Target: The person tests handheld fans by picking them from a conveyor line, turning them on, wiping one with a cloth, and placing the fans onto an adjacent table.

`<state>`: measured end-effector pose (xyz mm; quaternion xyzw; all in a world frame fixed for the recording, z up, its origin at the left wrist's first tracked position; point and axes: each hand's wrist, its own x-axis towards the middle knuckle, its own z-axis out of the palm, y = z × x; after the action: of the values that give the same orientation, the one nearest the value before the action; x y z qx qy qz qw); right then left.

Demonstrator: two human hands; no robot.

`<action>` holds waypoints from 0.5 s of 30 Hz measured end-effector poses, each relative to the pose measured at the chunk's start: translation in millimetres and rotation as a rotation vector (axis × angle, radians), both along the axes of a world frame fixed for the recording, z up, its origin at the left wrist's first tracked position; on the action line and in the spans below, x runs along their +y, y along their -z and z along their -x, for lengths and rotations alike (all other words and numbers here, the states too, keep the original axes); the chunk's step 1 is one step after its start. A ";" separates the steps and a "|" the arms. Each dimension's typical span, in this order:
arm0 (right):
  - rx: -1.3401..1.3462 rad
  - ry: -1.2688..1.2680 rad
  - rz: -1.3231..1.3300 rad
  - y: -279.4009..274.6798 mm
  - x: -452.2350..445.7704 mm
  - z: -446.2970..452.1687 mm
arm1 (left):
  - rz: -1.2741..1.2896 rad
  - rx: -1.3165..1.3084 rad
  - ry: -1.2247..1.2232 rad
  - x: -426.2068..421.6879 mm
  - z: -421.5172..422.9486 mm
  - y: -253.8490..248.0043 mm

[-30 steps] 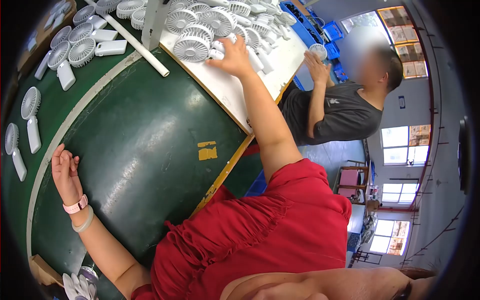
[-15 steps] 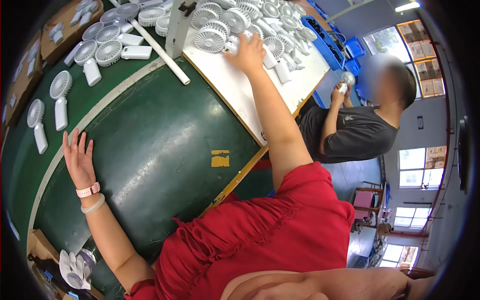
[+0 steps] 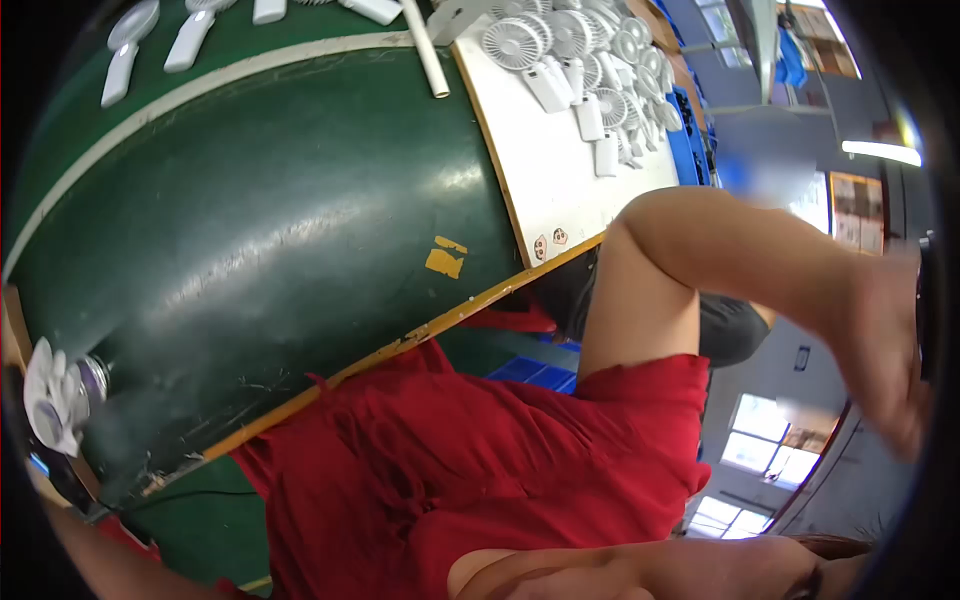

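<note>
My right hand (image 3: 885, 365) is raised at the far right edge of the view, blurred by motion, so its fingers cannot be made out. It is nearest to a dark object (image 3: 928, 310) at the picture's border. My left arm (image 3: 125, 560) shows only as a blurred strip at the lower left, and the left hand is out of view. White handheld fans (image 3: 570, 40) lie heaped on a white board (image 3: 545, 185), well away from both hands. More handheld fans (image 3: 125, 50) lie on the green surface at the upper left.
A white tube (image 3: 428, 55) juts over the green table (image 3: 250, 200) beside the board. White gloves (image 3: 50, 395) sit at the left edge by a round, shiny item (image 3: 93, 380). A person in a dark shirt (image 3: 733, 330) is partly hidden behind my right arm. A blue bin (image 3: 688, 140) holds dark parts.
My right hand has left the fan heap and swung up to the far right. My left hand has dropped from above the table out of view. The whole view has shifted.
</note>
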<state>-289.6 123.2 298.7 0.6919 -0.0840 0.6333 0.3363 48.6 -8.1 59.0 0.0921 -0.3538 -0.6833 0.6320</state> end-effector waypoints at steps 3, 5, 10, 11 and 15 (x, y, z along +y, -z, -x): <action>0.586 0.184 -0.475 -26.7 42.6 -5.7 | 0.058 0.000 -0.144 8.8 -15.9 -9.5; 0.692 0.393 -0.399 -25.3 38.3 -19.3 | 0.119 0.032 -0.224 11.7 -16.9 -8.6; 0.571 -0.127 -0.564 -6.2 13.4 -46.5 | 0.170 0.116 -0.401 23.0 -2.0 0.9; 0.543 -0.238 -0.593 -5.3 7.7 -44.1 | 0.184 0.114 -0.445 26.3 -4.7 -0.1; 0.429 -0.269 -0.510 4.3 1.1 -34.7 | 0.263 0.049 -0.535 25.5 -23.7 -13.3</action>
<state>-254.9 124.3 294.4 0.8755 -0.0748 0.4711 0.0764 72.3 17.5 72.3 0.0829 -0.3871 -0.4431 0.8043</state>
